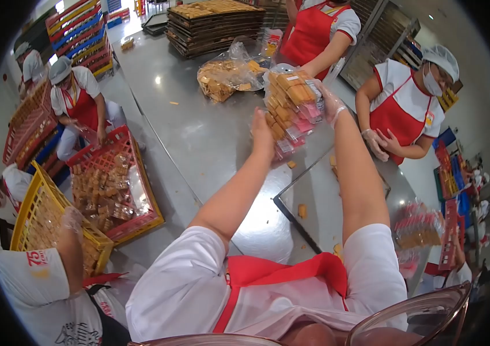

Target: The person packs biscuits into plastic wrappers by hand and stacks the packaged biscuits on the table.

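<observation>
Both my arms reach forward over the metal table. Between my hands is a row of clear plastic packs of golden-brown biscuits (292, 95), with pink and white labels along the lower right side. My left hand (263, 136) presses against the left side of the packs, fingers pointing up. My right hand (330, 104), in a clear plastic glove, grips their right side, its fingertips partly hidden. Just beyond the packs, a co-worker's arm (321, 62) reaches toward them. Left of them lies a large clear bag of loose biscuits (219, 79).
Stacked baking trays (213, 32) stand at the table's far end. A red crate (155, 199) and a yellow crate (34, 199) of packs are at the left, with co-workers around. More packs (420, 228) lie at the right. A dark-edged tray (291, 216) and loose biscuits lie nearer me.
</observation>
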Action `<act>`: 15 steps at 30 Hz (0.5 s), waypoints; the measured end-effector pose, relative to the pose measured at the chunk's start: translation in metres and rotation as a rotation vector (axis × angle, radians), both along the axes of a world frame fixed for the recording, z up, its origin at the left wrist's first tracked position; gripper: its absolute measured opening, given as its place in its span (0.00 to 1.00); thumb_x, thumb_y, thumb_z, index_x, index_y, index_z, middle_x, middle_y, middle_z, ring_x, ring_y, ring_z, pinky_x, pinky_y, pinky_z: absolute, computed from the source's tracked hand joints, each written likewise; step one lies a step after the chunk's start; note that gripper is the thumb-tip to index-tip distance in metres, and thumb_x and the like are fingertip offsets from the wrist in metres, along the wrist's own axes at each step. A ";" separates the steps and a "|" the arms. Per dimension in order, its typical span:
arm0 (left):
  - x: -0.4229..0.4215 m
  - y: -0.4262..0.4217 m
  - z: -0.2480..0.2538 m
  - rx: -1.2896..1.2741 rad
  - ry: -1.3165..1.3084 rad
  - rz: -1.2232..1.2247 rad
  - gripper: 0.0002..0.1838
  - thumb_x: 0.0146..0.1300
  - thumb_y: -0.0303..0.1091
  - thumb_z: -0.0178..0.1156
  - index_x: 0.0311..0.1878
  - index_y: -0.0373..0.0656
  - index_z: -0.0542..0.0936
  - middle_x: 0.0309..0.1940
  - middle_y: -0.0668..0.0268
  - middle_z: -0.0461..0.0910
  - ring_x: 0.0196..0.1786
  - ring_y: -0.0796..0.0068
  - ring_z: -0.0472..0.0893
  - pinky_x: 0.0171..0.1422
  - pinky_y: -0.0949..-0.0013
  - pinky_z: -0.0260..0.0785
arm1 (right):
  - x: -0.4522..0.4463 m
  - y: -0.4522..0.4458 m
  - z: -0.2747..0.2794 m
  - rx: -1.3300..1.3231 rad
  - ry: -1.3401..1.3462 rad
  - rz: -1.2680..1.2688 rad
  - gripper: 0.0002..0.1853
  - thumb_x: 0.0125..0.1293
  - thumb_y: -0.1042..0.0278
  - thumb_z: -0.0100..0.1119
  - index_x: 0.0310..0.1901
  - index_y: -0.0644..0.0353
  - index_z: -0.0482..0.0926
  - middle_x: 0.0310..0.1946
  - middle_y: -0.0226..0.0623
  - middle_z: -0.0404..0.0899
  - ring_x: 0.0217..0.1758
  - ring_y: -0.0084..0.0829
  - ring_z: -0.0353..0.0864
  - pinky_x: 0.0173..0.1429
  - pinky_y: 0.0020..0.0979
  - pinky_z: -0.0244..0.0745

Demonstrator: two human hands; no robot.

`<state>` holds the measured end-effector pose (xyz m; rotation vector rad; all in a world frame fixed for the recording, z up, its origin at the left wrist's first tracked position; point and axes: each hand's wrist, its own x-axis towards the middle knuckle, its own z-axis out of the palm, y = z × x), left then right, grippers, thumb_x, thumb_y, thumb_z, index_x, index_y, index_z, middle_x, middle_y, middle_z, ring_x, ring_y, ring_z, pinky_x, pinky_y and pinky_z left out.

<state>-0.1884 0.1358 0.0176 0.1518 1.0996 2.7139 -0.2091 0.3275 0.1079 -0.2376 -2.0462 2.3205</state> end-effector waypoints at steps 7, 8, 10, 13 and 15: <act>0.001 -0.080 -0.041 -1.221 0.591 -0.094 0.24 0.50 0.26 0.48 0.54 0.44 0.68 0.55 0.61 0.67 0.58 0.61 0.65 0.62 0.62 0.56 | 0.030 -0.021 0.028 0.069 -0.063 -0.102 0.23 0.60 0.49 0.51 0.51 0.58 0.70 0.43 0.34 0.76 0.44 0.29 0.76 0.47 0.31 0.72; 0.003 -0.086 -0.043 -1.288 0.742 -0.089 0.25 0.48 0.25 0.48 0.54 0.45 0.68 0.55 0.62 0.67 0.59 0.61 0.65 0.63 0.60 0.56 | 0.027 -0.011 0.024 0.069 -0.036 -0.082 0.25 0.59 0.49 0.52 0.51 0.59 0.70 0.43 0.34 0.76 0.44 0.29 0.76 0.47 0.31 0.72; 0.009 -0.089 -0.041 -1.326 0.922 0.067 0.25 0.48 0.25 0.50 0.54 0.44 0.69 0.57 0.62 0.65 0.62 0.63 0.62 0.64 0.60 0.54 | 0.027 -0.015 0.028 0.058 0.006 -0.072 0.25 0.59 0.49 0.52 0.52 0.60 0.69 0.43 0.36 0.76 0.43 0.30 0.77 0.46 0.32 0.73; 0.015 -0.090 -0.034 -1.398 0.988 0.093 0.26 0.49 0.26 0.52 0.56 0.44 0.67 0.60 0.62 0.62 0.64 0.64 0.58 0.65 0.57 0.51 | 0.032 -0.040 0.046 0.071 -0.020 -0.045 0.24 0.61 0.50 0.50 0.52 0.60 0.69 0.43 0.37 0.76 0.43 0.30 0.77 0.46 0.31 0.73; 0.015 -0.087 -0.035 -1.430 0.975 0.068 0.28 0.49 0.27 0.53 0.58 0.44 0.65 0.62 0.63 0.59 0.66 0.64 0.56 0.66 0.53 0.49 | 0.024 -0.037 0.046 0.110 -0.011 -0.054 0.22 0.62 0.52 0.47 0.50 0.59 0.70 0.43 0.36 0.76 0.43 0.30 0.77 0.45 0.31 0.73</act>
